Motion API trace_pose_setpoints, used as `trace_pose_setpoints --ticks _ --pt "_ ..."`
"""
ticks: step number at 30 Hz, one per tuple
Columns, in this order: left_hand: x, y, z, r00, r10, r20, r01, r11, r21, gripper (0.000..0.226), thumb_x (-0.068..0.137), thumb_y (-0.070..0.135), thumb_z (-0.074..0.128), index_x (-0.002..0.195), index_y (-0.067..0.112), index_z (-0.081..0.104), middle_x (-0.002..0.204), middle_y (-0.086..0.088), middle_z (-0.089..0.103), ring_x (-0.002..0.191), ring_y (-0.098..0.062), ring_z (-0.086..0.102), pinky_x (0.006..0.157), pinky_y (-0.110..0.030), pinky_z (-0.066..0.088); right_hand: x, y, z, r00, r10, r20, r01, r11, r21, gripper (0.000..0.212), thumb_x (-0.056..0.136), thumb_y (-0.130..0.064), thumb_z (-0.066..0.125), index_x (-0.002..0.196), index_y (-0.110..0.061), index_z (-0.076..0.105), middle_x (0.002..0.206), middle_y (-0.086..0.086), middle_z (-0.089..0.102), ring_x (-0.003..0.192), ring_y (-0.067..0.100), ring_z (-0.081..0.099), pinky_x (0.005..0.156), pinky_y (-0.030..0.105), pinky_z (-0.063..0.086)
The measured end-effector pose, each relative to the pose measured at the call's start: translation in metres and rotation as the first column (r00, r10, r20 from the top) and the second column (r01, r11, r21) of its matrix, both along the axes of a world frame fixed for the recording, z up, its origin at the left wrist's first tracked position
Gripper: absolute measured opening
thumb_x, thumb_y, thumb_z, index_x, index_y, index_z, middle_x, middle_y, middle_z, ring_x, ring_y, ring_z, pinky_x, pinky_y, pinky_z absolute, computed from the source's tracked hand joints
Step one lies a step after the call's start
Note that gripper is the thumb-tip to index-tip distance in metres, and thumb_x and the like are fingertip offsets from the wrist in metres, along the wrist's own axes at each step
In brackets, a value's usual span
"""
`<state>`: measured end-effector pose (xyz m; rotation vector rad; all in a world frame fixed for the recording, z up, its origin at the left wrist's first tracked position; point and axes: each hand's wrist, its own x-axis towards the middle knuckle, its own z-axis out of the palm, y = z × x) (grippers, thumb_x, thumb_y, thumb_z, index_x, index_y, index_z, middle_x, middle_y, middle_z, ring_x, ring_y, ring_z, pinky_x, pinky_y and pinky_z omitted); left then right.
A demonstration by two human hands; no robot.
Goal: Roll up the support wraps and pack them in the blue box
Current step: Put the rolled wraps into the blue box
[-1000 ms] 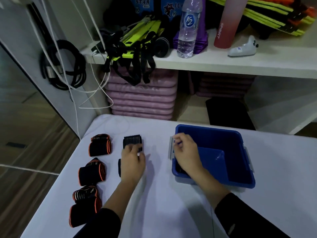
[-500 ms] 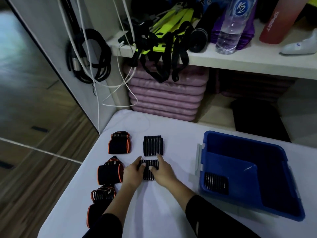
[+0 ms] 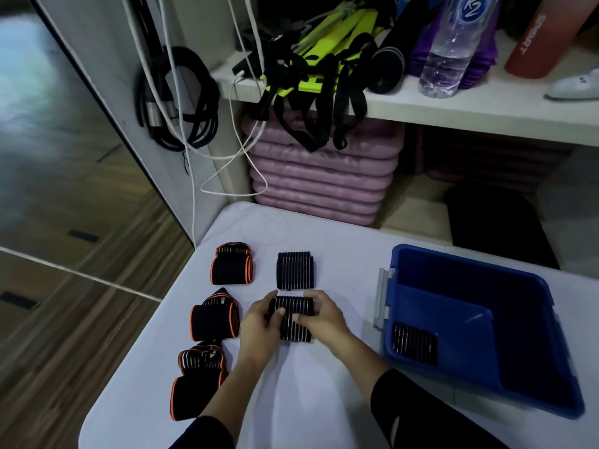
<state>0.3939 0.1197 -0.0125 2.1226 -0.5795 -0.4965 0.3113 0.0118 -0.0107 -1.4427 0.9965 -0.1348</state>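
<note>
Our right hand (image 3: 321, 319) has come back from the blue box (image 3: 470, 264) (first wrap (image 3: 413, 346) already inside) and, with our left hand (image 3: 259, 325), grips the next striped wrap (image 3: 295, 330) for rolling.

nearer ribbed wrap (image 3: 293, 319): black stretch cloth, ribbed with fine pale lines, matt.
farther ribbed wrap (image 3: 295, 270): the same ribbed black cloth, matt.
wrap in the box (image 3: 413, 343): ribbed black cloth with pale lines.
orange-edged wraps (image 3: 231, 270): smoother black cloth with orange sewn binding and striped ribbing at the top.
blue box (image 3: 470, 267): hard, smooth plastic with a slight gloss on the inner walls.
table (image 3: 308, 400): white, smooth and matt; material unclear.
floor (image 3: 64, 335): wood-grain planks with a faint sheen.
water bottle (image 3: 450, 50): clear plastic, glossy.
pink mats (image 3: 324, 176): padded, smooth, with a soft sheen.
black cables (image 3: 201, 124): rubbery sheath, matt.
</note>
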Motion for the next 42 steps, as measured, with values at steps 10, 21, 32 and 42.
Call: trace_pose_setpoints --ticks 10,21,32,42 --pt "-0.022 -0.045 0.061 0.914 -0.304 0.269 0.347 0.929 -0.13 0.048 0.096 0.038 0.041 0.14 0.018 0.039 0.125 0.007 0.052 0.12 -0.011 0.046 0.1 -0.024 0.037 -0.065 -0.071 0.099 0.984 -0.063 0.168 0.103 0.967 -0.235 0.034 0.081 -0.016 0.07 0.11 -0.027 0.057 0.098 0.0 0.053 0.09 0.017 0.058 0.069 0.027 0.054" --pt "-0.079 -0.102 0.058 0.625 -0.678 0.387 0.665 0.722 0.19 0.05 0.096 0.032 0.041 0.144 0.02 0.029 0.148 0.0 0.029 0.127 -0.023 0.037 0.108 -0.031 0.031 -0.176 -0.132 0.079 0.932 -0.358 0.065 0.361 0.89 -0.279 0.03 0.08 -0.017 0.072 0.107 -0.021 0.059 0.112 0.007 0.047 0.107 0.017 0.045 0.085 0.037 0.046" --pt "-0.074 -0.115 0.048 0.518 -0.753 0.405 0.688 0.649 0.326 0.055 0.097 0.04 0.025 0.148 0.023 0.016 0.155 0.004 0.02 0.127 -0.019 0.036 0.107 -0.035 0.034 -0.16 -0.145 0.013 0.922 -0.38 -0.067 0.355 0.904 -0.239 0.027 0.075 -0.003 0.074 0.093 -0.015 0.058 0.094 0.013 0.053 0.085 0.024 0.055 0.078 0.034 0.053" --pt "-0.073 -0.114 0.044 0.501 -0.758 0.417 0.687 0.641 0.34 0.064 0.091 0.052 0.012 0.148 0.024 0.015 0.155 0.006 0.019 0.127 -0.016 0.037 0.106 -0.033 0.035 -0.146 -0.146 0.003 0.946 -0.211 -0.247 0.095 0.906 -0.412 0.039 0.082 -0.022 0.07 0.118 -0.016 0.059 0.119 0.013 0.062 0.111 0.026 0.057 0.089 0.027 0.045"
